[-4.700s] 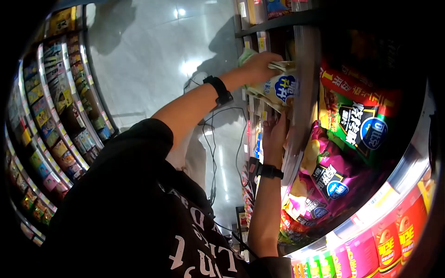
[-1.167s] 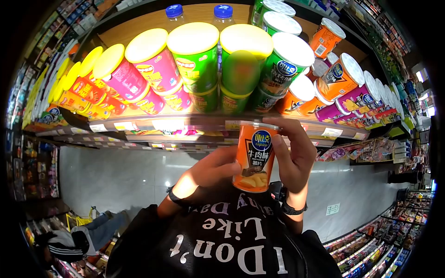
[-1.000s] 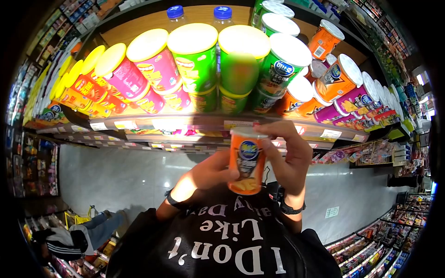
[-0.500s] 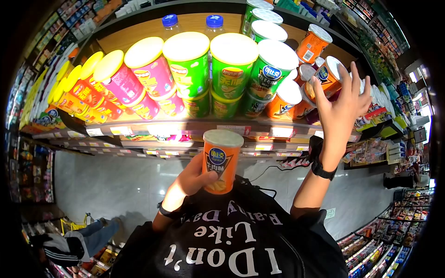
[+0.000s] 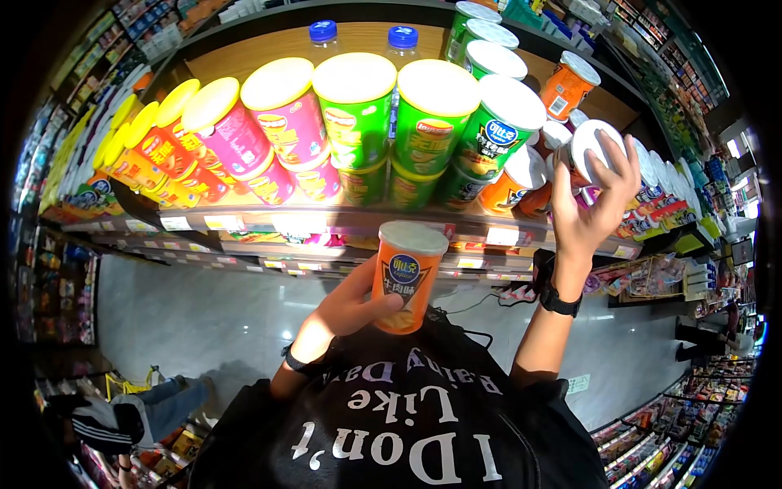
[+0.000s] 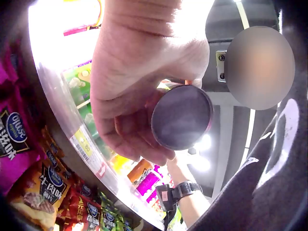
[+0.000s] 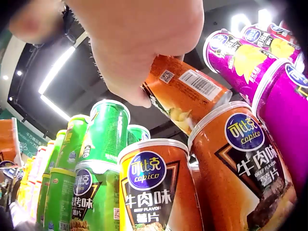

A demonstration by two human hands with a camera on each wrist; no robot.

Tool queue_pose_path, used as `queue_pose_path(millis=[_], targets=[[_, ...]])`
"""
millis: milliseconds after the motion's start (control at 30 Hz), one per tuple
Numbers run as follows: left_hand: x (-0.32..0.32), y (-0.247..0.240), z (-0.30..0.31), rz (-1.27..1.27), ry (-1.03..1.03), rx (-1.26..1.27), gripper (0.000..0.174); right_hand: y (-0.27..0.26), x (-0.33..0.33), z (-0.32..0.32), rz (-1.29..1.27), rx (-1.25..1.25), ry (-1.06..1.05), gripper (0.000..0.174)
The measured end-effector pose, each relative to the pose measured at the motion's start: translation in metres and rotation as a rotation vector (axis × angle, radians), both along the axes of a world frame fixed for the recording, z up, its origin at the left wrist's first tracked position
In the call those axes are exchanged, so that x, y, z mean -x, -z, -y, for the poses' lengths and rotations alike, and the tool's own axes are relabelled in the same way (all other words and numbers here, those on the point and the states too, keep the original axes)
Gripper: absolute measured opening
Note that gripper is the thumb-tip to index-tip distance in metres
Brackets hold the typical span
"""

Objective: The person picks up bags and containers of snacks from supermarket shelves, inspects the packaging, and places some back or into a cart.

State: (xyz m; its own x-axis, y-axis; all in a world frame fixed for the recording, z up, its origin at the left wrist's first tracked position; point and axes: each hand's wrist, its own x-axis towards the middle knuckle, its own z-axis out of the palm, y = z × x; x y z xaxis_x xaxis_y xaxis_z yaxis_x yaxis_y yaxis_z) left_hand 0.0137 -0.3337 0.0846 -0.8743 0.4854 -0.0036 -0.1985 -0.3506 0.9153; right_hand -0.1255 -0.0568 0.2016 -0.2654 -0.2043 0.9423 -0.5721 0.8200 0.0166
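My left hand (image 5: 346, 306) holds an orange chip can (image 5: 407, 281) with a pale lid upright in front of my chest. In the left wrist view, the fingers of that hand (image 6: 139, 86) curl round the can, whose dark round end (image 6: 183, 118) faces the camera. Over the shelf at the right, my right hand (image 5: 593, 204) grips a second orange can by its white-lidded top (image 5: 595, 151). The right wrist view shows this can (image 7: 187, 91) tilted under my hand (image 7: 139, 43), above other orange cans (image 7: 154, 178).
Green cans (image 5: 354, 122), pink cans (image 5: 289, 130) and purple cans (image 7: 240, 53) stand along the shelf. Its front edge (image 5: 342, 228) carries price tags. Blue-capped bottles (image 5: 323, 41) are behind. Snack bags (image 6: 43, 192) lie lower down. Another person (image 5: 122, 420) is at the lower left.
Both hands held the first orange can earlier; my right hand has left it and reached right to the shelf. Its fingers, spread half a second ago, now lie round the second can's top.
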Motion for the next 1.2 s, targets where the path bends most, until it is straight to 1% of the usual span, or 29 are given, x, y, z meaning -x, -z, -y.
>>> queue_pose_path(millis=[67, 100, 133, 167, 200, 233, 267, 333, 367, 400, 433, 467, 533, 567, 600, 667, 800, 867, 1200], targets=[[0.0, 0.001, -0.001, -0.022, -0.048, -0.005, 0.077, 0.001, -0.005, 0.006, -0.088, 0.128, -0.107, 0.043], [0.0, 0.005, -0.002, -0.017, -0.052, -0.003, 0.077, 0.003, -0.008, 0.007, -0.106, 0.216, -0.203, 0.042], [0.001, 0.011, -0.003, 0.012, -0.088, -0.055, 0.078, 0.005, -0.014, 0.011, -0.081, 0.297, -0.287, 0.041], [0.001, 0.014, -0.003, 0.042, -0.126, -0.107, 0.079, 0.008, -0.023, 0.017, 0.0, 0.425, -0.402, 0.036], [0.002, 0.014, -0.005, 0.051, -0.13, -0.106, 0.079, 0.011, -0.031, 0.023, 0.081, 0.553, -0.515, 0.032], [0.003, 0.012, -0.008, 0.04, -0.175, -0.067, 0.08, 0.016, -0.036, 0.023, 0.199, 0.598, -0.593, 0.024], [0.003, 0.009, -0.011, 0.03, -0.218, -0.028, 0.085, 0.023, -0.041, 0.021, 0.372, 0.675, -0.659, 0.021], [0.003, -0.001, -0.015, 0.048, -0.209, -0.054, 0.085, 0.032, -0.052, 0.027, 0.73, 0.923, -0.845, 0.017], [0.003, -0.003, -0.017, 0.056, -0.185, -0.075, 0.084, 0.037, -0.057, 0.029, 0.843, 0.963, -0.739, 0.016], [0.004, -0.006, -0.018, 0.063, -0.16, -0.095, 0.084, 0.042, -0.062, 0.032, 1.01, 1.116, -0.875, 0.016], [0.004, -0.011, -0.019, 0.075, -0.121, -0.094, 0.088, 0.042, -0.063, 0.038, 1.015, 1.065, -0.935, 0.012], [0.003, -0.011, -0.021, 0.081, -0.121, -0.091, 0.088, 0.042, -0.063, 0.043, 1.018, 1.013, -0.993, 0.009], [0.003, -0.011, -0.024, 0.045, -0.201, -0.044, 0.092, 0.045, -0.067, 0.047, 1.043, 1.028, -0.998, 0.01], [0.004, -0.011, -0.019, 0.089, -0.119, -0.058, 0.094, 0.047, -0.067, 0.048, 1.052, 1.038, -0.991, 0.01], [0.004, -0.01, -0.017, 0.093, -0.118, -0.056, 0.094, 0.048, -0.068, 0.048, 1.06, 1.047, -0.983, 0.01], [0.006, -0.007, -0.016, 0.076, -0.066, -0.207, 0.069, 0.054, -0.067, 0.048, 1.053, 1.022, -1.002, 0.012], [0.007, -0.003, -0.014, 0.113, -0.045, -0.221, 0.067, 0.058, -0.068, 0.05, 1.08, 1.052, -1.029, 0.013], [0.008, -0.002, -0.016, 0.111, -0.071, -0.229, 0.067, 0.059, -0.068, 0.05, 1.087, 1.05, -1.035, 0.013], [0.013, 0.005, -0.015, 0.079, -0.076, -0.247, 0.071, 0.063, -0.072, 0.051, 1.07, 0.943, -0.992, 0.015]])
